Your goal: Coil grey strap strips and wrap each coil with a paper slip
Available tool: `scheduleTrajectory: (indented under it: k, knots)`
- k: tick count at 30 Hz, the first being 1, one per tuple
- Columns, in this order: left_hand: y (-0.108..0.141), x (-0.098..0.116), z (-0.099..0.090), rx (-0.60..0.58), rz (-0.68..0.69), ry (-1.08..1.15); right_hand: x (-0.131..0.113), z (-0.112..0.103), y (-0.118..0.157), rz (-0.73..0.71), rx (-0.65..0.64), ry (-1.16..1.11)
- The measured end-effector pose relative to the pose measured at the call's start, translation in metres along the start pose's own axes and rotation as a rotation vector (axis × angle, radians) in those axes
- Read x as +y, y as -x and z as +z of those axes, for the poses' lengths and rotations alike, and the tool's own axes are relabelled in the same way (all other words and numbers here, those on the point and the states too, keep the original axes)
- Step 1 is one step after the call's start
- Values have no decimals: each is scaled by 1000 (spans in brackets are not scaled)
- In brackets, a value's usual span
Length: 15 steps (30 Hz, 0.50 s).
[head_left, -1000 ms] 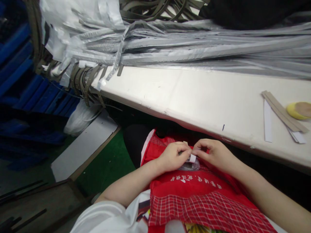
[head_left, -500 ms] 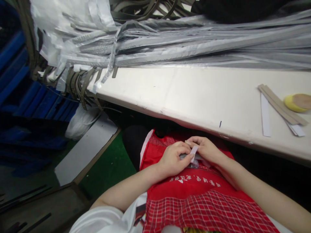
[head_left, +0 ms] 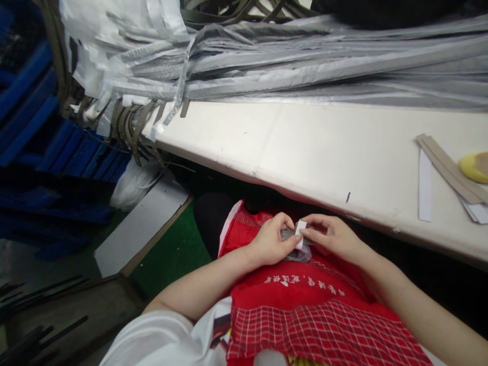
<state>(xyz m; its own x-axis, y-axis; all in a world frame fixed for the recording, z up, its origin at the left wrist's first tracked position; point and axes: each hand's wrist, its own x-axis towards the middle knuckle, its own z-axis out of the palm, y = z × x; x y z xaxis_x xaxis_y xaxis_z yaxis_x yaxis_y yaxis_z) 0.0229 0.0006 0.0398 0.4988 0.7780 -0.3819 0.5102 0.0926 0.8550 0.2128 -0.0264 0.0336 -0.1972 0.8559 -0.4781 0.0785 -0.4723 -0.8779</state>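
Note:
Over the lap of a red apron [head_left: 263, 290], both hands meet at a small white strip [head_left: 301, 234]. My left hand [head_left: 271, 241] is closed, its thumb pressing the strip's lower end. From the other side my right hand [head_left: 333, 236] pinches the strip's upper part between thumb and fingers. Beneath the strip, a grey piece in clear plastic [head_left: 299, 252] shows between the hands; the fingers hide much of it, so I cannot tell what it is.
A white table [head_left: 297, 147] runs across in front, with long grey plastic-wrapped strips [head_left: 267, 76] piled along its back. Brown and white strips [head_left: 450, 168] lie at the right beside a yellow roll [head_left: 475, 166]. Dark belts [head_left: 127, 122] hang off the left end, near blue crates [head_left: 76, 152].
The right thumb has come onto the white strip, which now stands more upright between both hands. The left fingers have lifted slightly. The whole view has shifted a little.

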Motion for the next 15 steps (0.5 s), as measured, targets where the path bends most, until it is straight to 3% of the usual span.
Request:
scheduleTrajectory:
  k: [4, 10, 12, 15]
  knots:
    - [0, -3, 3, -9, 4, 4, 5, -4, -3, 148, -100, 14]
    - [1, -6, 4, -50, 37, 9, 5, -10, -12, 172, -223, 83]
    - [1, -6, 3, -66, 26, 1, 2, -8, -11, 84, -204, 188]
    - [1, -8, -2, -121, -6, -51, 1, -1, -2, -220, -78, 505]
